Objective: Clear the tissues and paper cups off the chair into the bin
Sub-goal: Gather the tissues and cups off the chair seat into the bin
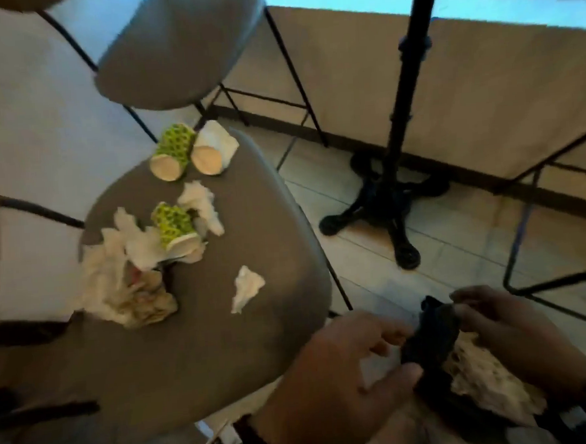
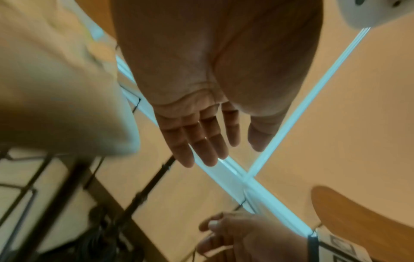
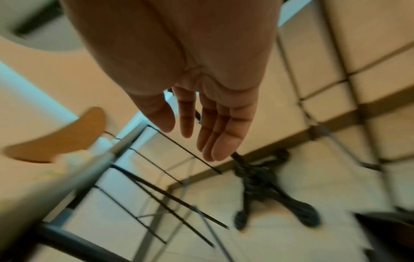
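Currently, left hand (image 1: 341, 366): fingers straight, empty.
Right hand (image 1: 518, 331): fingers relaxed, gripping nothing, touching black bag (image 1: 433, 343).
Chair (image 1: 203, 347): holds paper cups (image 1: 169, 157) and tissues (image 1: 246, 286).

Seat front (image 1: 189, 348) bare, open from above; cups (image 1: 169, 157) and tissues (image 1: 127, 287) crowd back-left, table post (image 1: 405, 112) stands right.

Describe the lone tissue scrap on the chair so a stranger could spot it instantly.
Find the grey chair seat littered with cups and tissues. The tissue scrap lies toward its right edge, apart from the rest. Unlike the big crumpled tissue heap, it is small, white and touches nothing else.
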The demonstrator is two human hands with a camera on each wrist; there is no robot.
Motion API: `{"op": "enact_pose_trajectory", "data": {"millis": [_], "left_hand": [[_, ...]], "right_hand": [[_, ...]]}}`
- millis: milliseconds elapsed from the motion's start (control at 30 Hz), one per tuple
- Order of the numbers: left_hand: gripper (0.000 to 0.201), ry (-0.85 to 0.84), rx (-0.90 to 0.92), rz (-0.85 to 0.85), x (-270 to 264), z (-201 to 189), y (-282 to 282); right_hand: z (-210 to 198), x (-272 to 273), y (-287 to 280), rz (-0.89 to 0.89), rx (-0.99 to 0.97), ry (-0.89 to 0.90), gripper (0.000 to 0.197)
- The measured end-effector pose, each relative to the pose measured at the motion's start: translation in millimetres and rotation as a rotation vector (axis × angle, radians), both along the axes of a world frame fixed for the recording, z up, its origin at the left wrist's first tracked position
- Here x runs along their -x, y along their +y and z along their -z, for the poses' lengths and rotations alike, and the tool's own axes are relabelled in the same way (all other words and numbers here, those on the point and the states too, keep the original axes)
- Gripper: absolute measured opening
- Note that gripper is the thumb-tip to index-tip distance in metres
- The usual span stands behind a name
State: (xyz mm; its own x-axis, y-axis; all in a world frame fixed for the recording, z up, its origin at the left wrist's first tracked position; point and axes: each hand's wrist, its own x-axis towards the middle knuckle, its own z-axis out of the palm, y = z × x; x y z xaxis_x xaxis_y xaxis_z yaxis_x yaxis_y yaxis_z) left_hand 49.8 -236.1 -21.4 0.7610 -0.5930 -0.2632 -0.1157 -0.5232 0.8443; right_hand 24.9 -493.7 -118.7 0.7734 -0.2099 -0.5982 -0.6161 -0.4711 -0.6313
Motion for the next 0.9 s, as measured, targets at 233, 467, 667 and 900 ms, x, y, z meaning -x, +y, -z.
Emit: {"op": "enact_pose_trajectory", "data": {"millis": [233,467,667,900], "left_hand": [[0.021,-0.285,-0.038,-0.4,3,-53,119],[0.037,-0.415,-0.138,-0.797,4,-40,185],[0.087,-0.391,-0.302,-0.979,-15,-14,215],[0.099,-0.094,-0.502,-0.896,-47,-4,202]], "right_hand": [[-123,-144,127,-0.339,0.045,-0.332,0.037],[-134,-261,233,-0.613,0.264,-0.418,0.078],[-118,-314,289,-0.658,0.44,-0.257,0.093],[-104,-323,291,-0.681,0.525,-0.189,0.073]]}}
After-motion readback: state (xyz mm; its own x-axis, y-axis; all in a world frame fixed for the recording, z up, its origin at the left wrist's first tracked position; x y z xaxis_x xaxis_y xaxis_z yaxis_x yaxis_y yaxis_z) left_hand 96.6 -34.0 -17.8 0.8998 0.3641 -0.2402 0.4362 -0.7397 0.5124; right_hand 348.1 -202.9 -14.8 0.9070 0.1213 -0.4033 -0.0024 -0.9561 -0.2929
